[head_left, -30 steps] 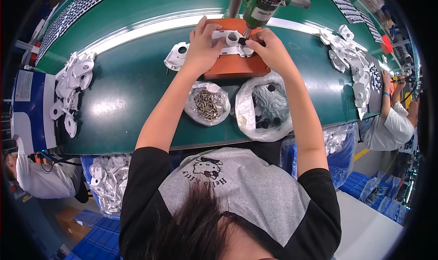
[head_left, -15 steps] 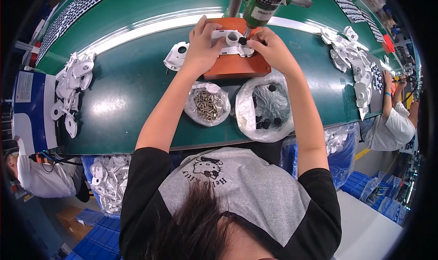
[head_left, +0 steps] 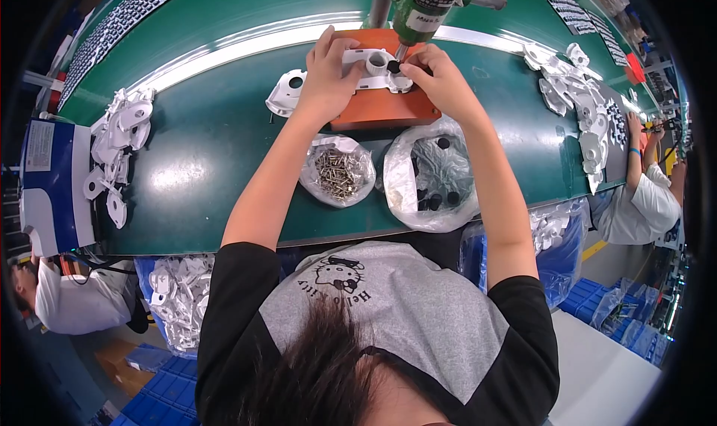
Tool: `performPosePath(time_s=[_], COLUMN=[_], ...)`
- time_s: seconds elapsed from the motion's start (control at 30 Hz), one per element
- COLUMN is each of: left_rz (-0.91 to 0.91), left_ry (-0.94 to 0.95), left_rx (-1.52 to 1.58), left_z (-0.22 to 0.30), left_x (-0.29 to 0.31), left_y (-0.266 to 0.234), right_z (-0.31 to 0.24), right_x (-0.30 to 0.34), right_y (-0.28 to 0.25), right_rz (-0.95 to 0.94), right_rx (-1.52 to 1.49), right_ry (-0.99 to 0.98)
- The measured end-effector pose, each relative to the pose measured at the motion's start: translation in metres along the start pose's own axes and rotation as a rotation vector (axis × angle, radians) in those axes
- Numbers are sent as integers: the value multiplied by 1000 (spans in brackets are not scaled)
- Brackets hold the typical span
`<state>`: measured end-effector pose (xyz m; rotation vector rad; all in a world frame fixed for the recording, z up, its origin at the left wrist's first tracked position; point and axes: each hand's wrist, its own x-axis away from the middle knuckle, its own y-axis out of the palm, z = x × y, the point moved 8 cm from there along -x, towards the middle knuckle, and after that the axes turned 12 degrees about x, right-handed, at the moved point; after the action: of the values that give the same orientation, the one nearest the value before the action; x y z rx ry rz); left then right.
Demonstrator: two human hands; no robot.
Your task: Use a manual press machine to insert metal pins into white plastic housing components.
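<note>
Overhead, dark and white labels [head_left: 424,22] mark the green metal machine head [head_left: 420,36]. Your right hand [head_left: 442,79] pinches a round black cap [head_left: 393,67] at the molded white plastic part [head_left: 367,81] on the orange block [head_left: 385,111]; your left hand [head_left: 328,73] spreads over the part's end, grip unclear.

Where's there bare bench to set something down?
Green bench looks bare between the left white pile and left forearm, and, more narrowly, between the right forearm and right white pile. Crowded: the middle, left hand and right hand at the orange block, fastener bag and black-piece bag nearer the body.
</note>
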<state>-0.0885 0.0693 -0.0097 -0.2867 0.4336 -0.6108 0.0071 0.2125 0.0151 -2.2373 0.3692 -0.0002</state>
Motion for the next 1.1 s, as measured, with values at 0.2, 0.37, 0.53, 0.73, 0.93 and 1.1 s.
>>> performPosePath(time_s=[0.2,0.37,0.53,0.73,0.93,1.1], left_rz=[0,1,1,1,1,0], left_ry=[-1,0,-1,-3,-9,-12], left_rx=[-7,-14,-20,-17,-13,-12], left_z=[1,2,1,2,0,1], left_x=[0,0,0,1,0,0], left_y=[0,0,-1,0,0,0], right_z=[1,5,3,8,8,7], right_x=[1,1,1,1,2,3], right_y=[0,0,1,2,2,2], right_rz=[34,66,52,52,50,61], right_rx=[43,-9,41,13,26,30], right_ry=[-24,-25,-46,-30,-27,-46])
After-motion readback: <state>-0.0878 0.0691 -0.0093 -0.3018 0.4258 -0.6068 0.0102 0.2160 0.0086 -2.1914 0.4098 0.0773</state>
